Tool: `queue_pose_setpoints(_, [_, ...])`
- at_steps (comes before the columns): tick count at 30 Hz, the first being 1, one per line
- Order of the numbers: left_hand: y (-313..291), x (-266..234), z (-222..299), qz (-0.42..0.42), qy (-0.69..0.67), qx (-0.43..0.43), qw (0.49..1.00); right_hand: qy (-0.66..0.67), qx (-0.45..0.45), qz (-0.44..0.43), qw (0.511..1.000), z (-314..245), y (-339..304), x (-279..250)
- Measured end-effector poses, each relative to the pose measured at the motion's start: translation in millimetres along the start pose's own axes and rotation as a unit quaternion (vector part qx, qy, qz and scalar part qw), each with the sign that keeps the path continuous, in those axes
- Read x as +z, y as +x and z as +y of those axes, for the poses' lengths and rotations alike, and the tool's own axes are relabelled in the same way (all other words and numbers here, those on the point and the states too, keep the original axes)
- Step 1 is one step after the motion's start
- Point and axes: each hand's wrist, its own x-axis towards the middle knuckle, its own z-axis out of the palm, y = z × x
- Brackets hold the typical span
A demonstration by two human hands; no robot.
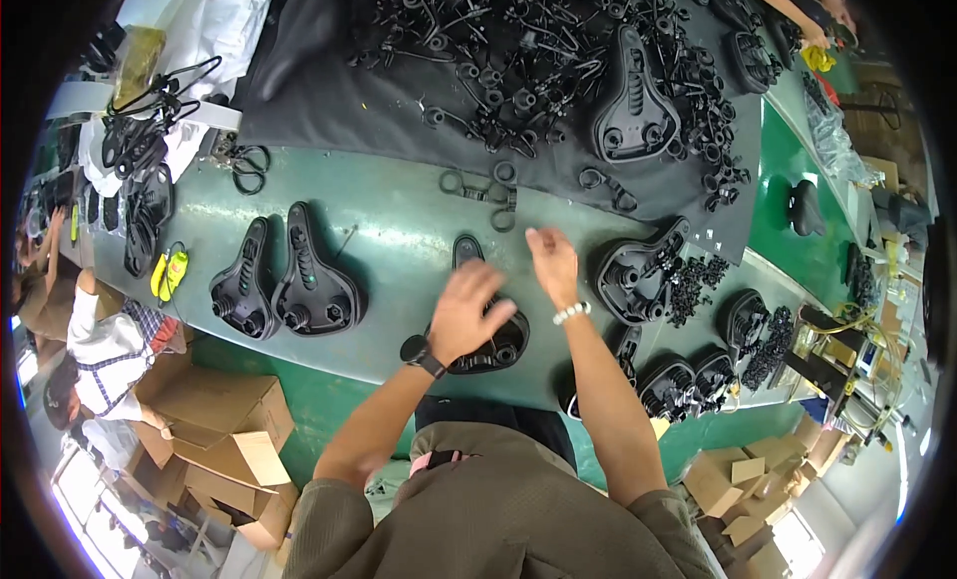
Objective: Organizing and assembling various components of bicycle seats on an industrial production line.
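Note:
An upturned black bicycle saddle (498, 348) lies at the table's front edge before me, its narrow nose pointing away. Over its middle is my left hand (467, 310), slightly blurred, with the thumb stretched away from the fingers and nothing seen in it; contact with the saddle is unclear. My right hand (554, 265) hovers just right of the saddle's nose. Its fingertips are pressed together, and what they hold, if anything, is hidden. Beyond both hands lie black ring-ended parts (478, 188). Another upturned saddle (633, 280) rests to the right, beside small black pieces (696, 292).
Two upturned saddles (311, 295) lie at left, near a yellow-handled tool (171, 272). A heap of black metal parts (488, 56) covers the dark cloth (329, 121). More saddles (666, 385) sit at front right. Cardboard boxes (214, 420) stand below; other people work at left and far right.

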Motion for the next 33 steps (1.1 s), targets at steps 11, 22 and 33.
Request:
queue_pose_setpoints(11, [-73.4,0.9,-40.1,-0.119,-0.062,-0.281,0.950,-0.096,0.060,-0.293,0.949,37.7,-64.8,-10.0])
queue_pose_setpoints(22, [18.9,-13.6,92.8,-0.188,-0.111,-0.085,0.972,0.203,0.029,-0.230,0.951,-16.1,-57.5,-151.5])
queue_pose_setpoints(33, [-35.9,12.7,41.1,-0.074,-0.266,-0.294,0.915,0.531,0.141,0.372,0.748,178.9,-30.2,-465.7])
